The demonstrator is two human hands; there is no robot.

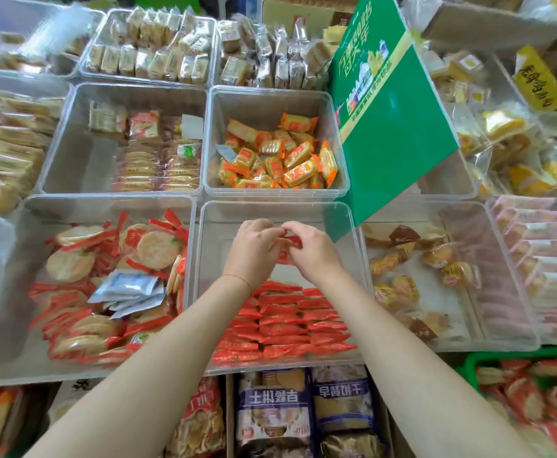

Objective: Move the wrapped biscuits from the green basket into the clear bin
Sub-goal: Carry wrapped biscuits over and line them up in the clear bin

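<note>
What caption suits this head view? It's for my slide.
Both hands place red wrapped biscuits into the clear bin.

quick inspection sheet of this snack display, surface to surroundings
surface: nothing seen bare; clear tubs packed edge to edge
job's things: clear bin holds neat rows of red biscuits in its near half, far half bare; green basket at lower right holds more
clutter: round crackers left, orange packs behind, brown cakes right
grips: left hand and right hand together pinch one red pack over the bin
cables: nothing seen
surroundings: green sign leaning upper right, bagged snacks below
</note>
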